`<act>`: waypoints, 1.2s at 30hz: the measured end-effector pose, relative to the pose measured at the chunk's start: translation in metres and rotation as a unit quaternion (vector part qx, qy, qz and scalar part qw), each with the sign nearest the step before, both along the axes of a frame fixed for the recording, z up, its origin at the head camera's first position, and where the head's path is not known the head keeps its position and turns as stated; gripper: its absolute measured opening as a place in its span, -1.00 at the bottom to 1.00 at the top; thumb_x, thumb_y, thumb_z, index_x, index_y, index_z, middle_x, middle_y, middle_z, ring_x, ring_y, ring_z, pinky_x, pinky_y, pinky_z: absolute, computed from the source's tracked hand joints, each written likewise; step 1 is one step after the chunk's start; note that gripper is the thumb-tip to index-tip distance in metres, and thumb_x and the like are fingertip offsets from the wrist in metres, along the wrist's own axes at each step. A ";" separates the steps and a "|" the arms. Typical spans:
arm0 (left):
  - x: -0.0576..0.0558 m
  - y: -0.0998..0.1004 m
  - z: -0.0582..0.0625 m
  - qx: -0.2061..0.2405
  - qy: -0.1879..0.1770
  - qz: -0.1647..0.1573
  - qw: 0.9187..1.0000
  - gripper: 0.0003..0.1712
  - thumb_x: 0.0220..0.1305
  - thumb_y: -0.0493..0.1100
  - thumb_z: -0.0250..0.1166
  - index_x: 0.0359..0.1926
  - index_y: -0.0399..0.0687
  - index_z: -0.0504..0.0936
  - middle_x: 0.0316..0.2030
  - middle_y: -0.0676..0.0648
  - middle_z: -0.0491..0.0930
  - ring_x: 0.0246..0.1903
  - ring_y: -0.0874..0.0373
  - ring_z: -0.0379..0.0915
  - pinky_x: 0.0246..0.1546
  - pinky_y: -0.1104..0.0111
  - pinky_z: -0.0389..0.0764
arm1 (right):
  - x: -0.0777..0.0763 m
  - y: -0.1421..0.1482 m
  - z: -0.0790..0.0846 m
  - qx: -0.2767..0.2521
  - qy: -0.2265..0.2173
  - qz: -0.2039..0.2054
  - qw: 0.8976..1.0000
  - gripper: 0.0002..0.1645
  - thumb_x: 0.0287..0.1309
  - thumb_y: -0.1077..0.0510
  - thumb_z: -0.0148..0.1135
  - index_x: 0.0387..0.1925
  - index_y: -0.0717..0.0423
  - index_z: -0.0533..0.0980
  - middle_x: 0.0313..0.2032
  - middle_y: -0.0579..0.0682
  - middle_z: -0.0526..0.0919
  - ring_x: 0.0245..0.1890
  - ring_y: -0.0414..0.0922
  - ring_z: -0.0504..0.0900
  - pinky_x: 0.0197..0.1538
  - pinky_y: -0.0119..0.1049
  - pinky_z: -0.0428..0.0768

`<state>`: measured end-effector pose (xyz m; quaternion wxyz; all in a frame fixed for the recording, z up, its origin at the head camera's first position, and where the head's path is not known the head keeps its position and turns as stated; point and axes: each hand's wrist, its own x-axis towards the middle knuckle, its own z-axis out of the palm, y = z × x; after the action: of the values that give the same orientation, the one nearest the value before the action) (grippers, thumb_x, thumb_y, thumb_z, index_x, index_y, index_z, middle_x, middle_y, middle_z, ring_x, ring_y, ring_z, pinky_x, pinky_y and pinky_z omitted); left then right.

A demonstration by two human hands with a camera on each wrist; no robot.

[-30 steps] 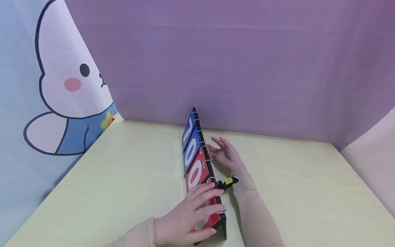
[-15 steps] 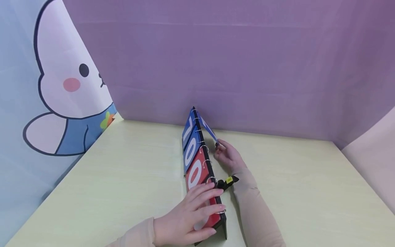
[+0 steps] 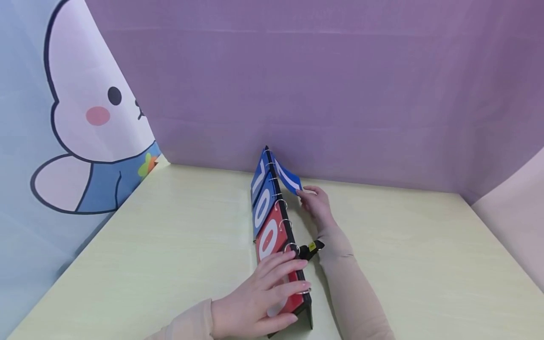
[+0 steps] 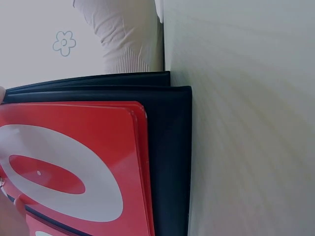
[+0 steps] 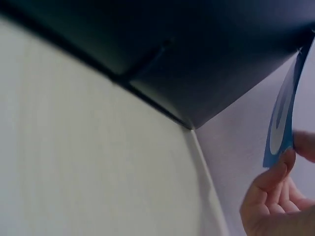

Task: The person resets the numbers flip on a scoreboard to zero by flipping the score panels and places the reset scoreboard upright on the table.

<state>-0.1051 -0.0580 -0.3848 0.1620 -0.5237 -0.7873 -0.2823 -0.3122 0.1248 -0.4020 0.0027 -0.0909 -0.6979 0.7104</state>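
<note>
A black flip scoreboard [image 3: 289, 230] stands like a tent on the table, its ringed spine running away from me. White numerals mark its blue cards [image 3: 259, 210] at the far end and red cards [image 3: 267, 240] nearer. My left hand [image 3: 257, 298] rests over the near end with fingers spread across the red cards and spine. In the left wrist view, a red card with a white 0 [image 4: 106, 177] hangs against the black board. Behind the far end, my right hand [image 3: 318, 206] pinches the lower edge of a blue card [image 3: 290, 179] swung out from the spine.
A black clip-like piece with a yellow label [image 3: 313, 247] sits beside the spine, close to my right sleeve. The pale table [image 3: 182, 245] meets a purple backdrop [image 3: 340, 94] just past the scoreboard. A rabbit-print sheet [image 3: 85, 123] hangs on the left.
My right hand was open and apart from the cards; it has taken hold of a blue card, which now swings out on the right with its numeral showing. My left hand stays put.
</note>
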 end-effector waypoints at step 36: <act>0.001 0.000 -0.003 -0.001 -0.036 -0.003 0.999 -0.37 0.30 0.05 0.12 0.33 0.16 0.15 0.40 -0.05 0.03 0.39 0.07 -0.14 0.22 0.07 0.32 | 0.001 0.002 0.003 -0.055 0.111 -0.098 0.987 -0.54 0.18 0.30 0.15 0.15 0.21 0.48 -0.21 0.04 0.55 -0.21 -0.26 0.51 0.05 -0.38 0.52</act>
<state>-0.1037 -0.0579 -0.3882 0.1324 -0.5159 -0.7913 -0.3002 -0.3117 0.1272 -0.3992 0.1448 -0.0800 -0.6406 0.7498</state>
